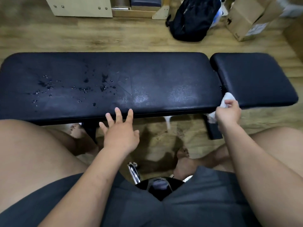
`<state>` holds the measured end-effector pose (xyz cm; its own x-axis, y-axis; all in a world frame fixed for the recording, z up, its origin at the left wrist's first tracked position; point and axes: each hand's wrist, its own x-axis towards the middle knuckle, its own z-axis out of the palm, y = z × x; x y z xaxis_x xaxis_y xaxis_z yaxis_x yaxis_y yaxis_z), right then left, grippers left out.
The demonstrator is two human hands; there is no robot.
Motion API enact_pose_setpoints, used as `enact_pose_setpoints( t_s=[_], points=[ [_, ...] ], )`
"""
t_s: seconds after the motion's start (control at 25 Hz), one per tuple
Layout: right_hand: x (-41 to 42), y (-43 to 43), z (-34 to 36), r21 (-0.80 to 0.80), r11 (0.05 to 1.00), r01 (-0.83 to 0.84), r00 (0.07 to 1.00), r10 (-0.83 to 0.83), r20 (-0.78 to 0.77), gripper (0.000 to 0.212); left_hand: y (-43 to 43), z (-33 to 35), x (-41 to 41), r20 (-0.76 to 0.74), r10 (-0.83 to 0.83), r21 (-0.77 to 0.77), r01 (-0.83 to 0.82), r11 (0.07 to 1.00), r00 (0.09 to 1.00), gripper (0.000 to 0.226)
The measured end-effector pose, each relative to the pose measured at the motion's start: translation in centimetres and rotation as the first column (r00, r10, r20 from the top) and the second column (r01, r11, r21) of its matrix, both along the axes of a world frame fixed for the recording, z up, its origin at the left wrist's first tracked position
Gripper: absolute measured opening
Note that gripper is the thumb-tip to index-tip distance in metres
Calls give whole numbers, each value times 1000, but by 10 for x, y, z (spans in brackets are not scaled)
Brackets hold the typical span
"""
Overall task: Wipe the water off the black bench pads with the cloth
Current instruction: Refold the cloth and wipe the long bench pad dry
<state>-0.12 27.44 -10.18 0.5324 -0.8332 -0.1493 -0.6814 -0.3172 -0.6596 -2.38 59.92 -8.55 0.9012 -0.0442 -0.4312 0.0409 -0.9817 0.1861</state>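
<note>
1. Your left hand [120, 135] hovers, fingers spread, at the long black padded bench pad's [147, 76] near edge.
2. Your right hand [227, 113] pinches the crumpled white cloth [227, 97] at the gap beside the short black pad [254, 77].
3. Water droplets [73, 86] bead the long pad's left half.

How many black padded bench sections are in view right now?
2. The long black vinyl bench pad spans the left and centre, with water droplets on its left part. The shorter black vinyl pad sits at its right end, separated by a narrow gap.
</note>
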Motion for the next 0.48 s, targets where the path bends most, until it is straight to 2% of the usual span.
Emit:
enact_pose_setpoints(
  t_s=[0.08,0.16,0.28,0.36,0.48],
  points=[
    [-2,24,-3,95,990,104,991,-112,76,36,-4,2,4,-2,-1,18,1,1000,1000,75],
    [-4,67,-12,204,971,122,976,-155,155,31,-11,6,7,-20,-11,58,12,998,1000,76],
    [-5,147,-18,417,908,-43,974,-54,218,32,-20,8,7,-39,4,89,-1,996,999,77],
    [-5,162,-18,546,837,-51,962,-105,252,34,-18,7,3,-31,0,88,3,996,1000,79],
    [-6,110,-14,508,858,78,927,-250,280,31,-9,7,0,-33,2,43,-1,999,999,78]
  ],
)
